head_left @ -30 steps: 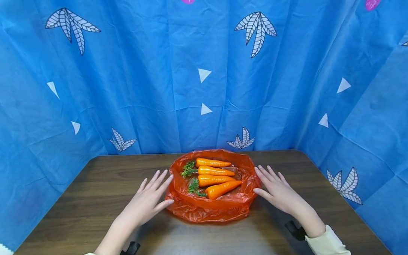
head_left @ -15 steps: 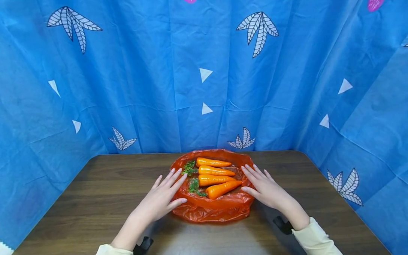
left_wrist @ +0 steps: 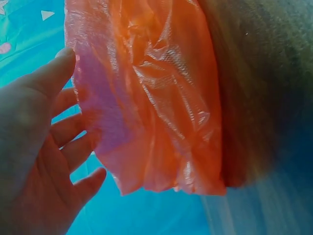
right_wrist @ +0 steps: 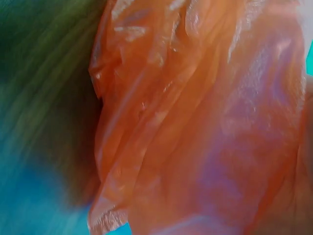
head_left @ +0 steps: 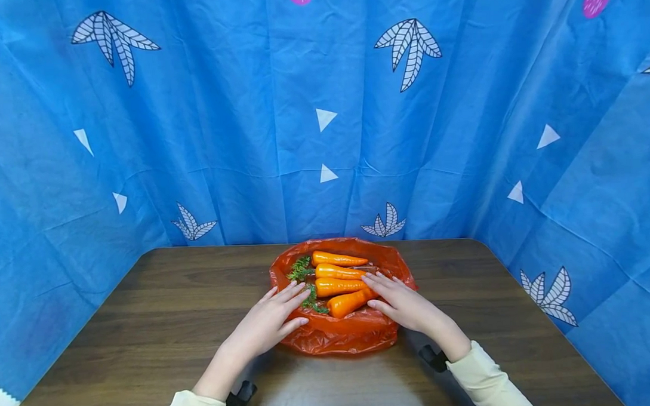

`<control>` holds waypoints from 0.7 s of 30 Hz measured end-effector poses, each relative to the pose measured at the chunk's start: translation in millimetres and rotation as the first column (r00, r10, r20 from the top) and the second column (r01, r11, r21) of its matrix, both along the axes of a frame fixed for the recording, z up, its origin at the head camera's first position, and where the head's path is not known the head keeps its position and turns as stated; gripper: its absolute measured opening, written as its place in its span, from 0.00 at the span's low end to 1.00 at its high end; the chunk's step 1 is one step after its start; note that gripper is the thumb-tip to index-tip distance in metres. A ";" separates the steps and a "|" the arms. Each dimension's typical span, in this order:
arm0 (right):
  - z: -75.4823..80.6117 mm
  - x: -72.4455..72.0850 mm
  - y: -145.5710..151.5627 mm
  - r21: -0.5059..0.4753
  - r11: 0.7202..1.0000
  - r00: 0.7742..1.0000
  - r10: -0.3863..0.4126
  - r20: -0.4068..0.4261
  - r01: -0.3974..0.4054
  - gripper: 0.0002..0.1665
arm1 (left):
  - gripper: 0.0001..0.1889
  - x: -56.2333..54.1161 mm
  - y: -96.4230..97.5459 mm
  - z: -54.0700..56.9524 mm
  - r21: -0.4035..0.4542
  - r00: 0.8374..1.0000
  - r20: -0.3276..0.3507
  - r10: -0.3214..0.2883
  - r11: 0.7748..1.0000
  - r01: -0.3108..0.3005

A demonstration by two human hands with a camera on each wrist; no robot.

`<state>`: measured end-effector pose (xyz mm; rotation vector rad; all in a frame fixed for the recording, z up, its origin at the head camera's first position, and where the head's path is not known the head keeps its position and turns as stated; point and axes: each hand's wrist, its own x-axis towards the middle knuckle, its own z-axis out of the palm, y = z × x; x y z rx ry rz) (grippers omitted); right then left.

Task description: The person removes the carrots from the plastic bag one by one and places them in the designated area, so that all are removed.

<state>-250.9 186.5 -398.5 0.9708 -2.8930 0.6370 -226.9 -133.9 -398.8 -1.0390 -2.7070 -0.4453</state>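
A red plastic bag (head_left: 340, 337) lies wide-mouthed on the table, its rim spread round several orange carrots (head_left: 341, 286) with green leafy tops (head_left: 300, 268). Over the bag's left front rim, my left hand (head_left: 265, 326) stretches with fingers straight and spread. My right hand (head_left: 409, 304) reaches over the right rim, its extended fingers covering the tips of the nearer carrots. In the left wrist view, loose fingers stand beside the bag's wall (left_wrist: 161, 98). Only a strip of hand (right_wrist: 288, 205) shows in the right wrist view, behind the bag. Contact with the carrots cannot be told.
The brown wooden table (head_left: 162, 316) has its back edge just behind the bag. A blue patterned curtain (head_left: 236, 110) hangs round the back and both sides. Black straps (head_left: 240, 397) sit at both wrists, by pale sleeves (head_left: 484, 373).
Both hands have moved inward from the bag's outer sides, the left to the right and the right to the left, now over the bag. Bag and carrots stay in place.
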 end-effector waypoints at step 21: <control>-22.3 -22.4 -18.8 -0.056 0.982 0.983 0.181 -0.038 -0.183 0.27 | 0.11 -15.3 -18.0 -7.4 0.117 0.998 -0.055 -0.023 0.993 0.029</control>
